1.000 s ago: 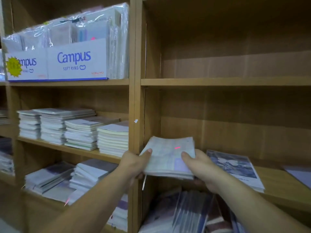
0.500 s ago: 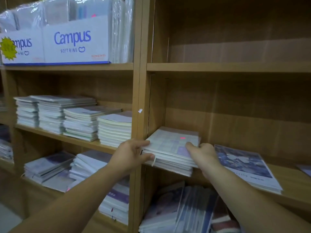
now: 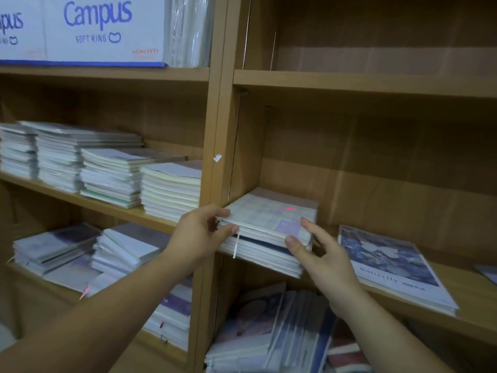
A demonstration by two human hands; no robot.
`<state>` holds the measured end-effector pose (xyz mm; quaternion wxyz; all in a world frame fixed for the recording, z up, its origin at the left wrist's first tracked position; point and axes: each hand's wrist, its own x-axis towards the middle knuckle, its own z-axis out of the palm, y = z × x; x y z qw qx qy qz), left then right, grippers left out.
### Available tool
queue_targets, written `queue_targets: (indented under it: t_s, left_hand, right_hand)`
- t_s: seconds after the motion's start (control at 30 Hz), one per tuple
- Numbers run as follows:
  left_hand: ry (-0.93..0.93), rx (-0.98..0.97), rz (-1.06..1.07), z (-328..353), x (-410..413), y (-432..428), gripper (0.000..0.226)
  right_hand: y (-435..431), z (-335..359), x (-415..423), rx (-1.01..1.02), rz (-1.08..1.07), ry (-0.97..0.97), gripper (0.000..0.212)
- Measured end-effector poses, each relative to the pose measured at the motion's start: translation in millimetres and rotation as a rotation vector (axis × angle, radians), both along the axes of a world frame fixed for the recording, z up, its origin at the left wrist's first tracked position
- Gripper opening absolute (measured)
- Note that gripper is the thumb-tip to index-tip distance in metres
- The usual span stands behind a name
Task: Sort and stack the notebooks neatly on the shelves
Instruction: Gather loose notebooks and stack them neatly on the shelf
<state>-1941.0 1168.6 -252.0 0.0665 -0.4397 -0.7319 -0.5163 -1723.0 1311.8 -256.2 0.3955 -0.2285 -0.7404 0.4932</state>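
Note:
A stack of pale grid-cover notebooks lies in the left corner of the right bay's middle shelf, against the upright. Its front edge overhangs the shelf a little and a white strip hangs from it. My left hand pinches the stack's front left corner, thumb on the edge and fingers on top. At the front right corner, my right hand has its fingers spread. Its thumb tip presses the front edge and its index finger lies along the side.
A blue butterfly-cover notebook pile lies just right of the stack. Below, slanted notebooks crowd the lower shelf. The left bay holds several neat stacks and a Campus box on top. A wooden upright divides the bays.
The stack went from being held in the air in both hands to lying on the shelf in the left corner. My right hand's fingers have spread apart. The view has moved closer.

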Motion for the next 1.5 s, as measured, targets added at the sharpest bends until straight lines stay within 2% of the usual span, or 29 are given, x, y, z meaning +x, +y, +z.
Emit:
queue_targets:
  t_s: [0.17, 0.3, 0.43, 0.57, 0.7, 0.93, 1.0, 1.17, 1.23, 1.37, 1.5]
  left_hand:
    - [-0.056, 0.045, -0.03, -0.9, -3.4, 0.2, 0.036]
    - [-0.048, 0.045, -0.055, -2.2, -0.5, -3.1, 0.04]
    - [-0.119, 0.047, -0.063, -6.9, 0.1, -3.7, 0.058]
    - [-0.249, 0.168, -0.082, -19.5, 8.6, -0.2, 0.062]
    - [-0.269, 0.115, -0.075, -15.2, 13.5, 4.7, 0.051]
    - [-0.169, 0.063, 0.125, 0.5, 8.3, 16.7, 0.016]
    - [-0.184, 0.06, 0.077, -3.9, 7.4, 20.4, 0.016]
    - [-0.295, 0.095, -0.112, -15.0, 9.4, 15.9, 0.031]
    - [-0.206, 0.053, -0.088, -13.3, 9.8, 13.1, 0.036]
    - [0.134, -0.157, 0.062, -7.4, 15.1, 12.4, 0.048]
    - [0.476, -0.111, 0.156, 12.1, 23.4, 12.1, 0.041]
  right_hand:
    - [6.5, -5.7, 1.9, -0.076, 0.001, 0.11, 0.063]
    - [11.4, -7.2, 8.8, -0.081, 0.0, 0.153, 0.063]
    - [8.3, -12.8, 6.3, -0.053, 0.031, 0.13, 0.07]
    - [7.8, -10.1, 2.3, -0.025, 0.012, 0.077, 0.068]
    - [11.4, -0.7, 3.1, -0.011, -0.038, 0.056, 0.065]
    - [22.8, -3.7, -3.0, -0.131, -0.12, 0.1, 0.07]
    - [24.7, -3.5, -6.3, -0.158, -0.137, 0.114, 0.07]
    - [13.8, -3.2, -11.9, -0.106, -0.137, 0.076, 0.07]
    - [14.0, -2.6, -10.9, -0.119, -0.122, 0.063, 0.068]
    - [23.3, 3.0, -4.8, -0.221, -0.117, 0.059, 0.067]
    - [32.7, 5.3, -4.2, -0.318, -0.101, 0.101, 0.069]
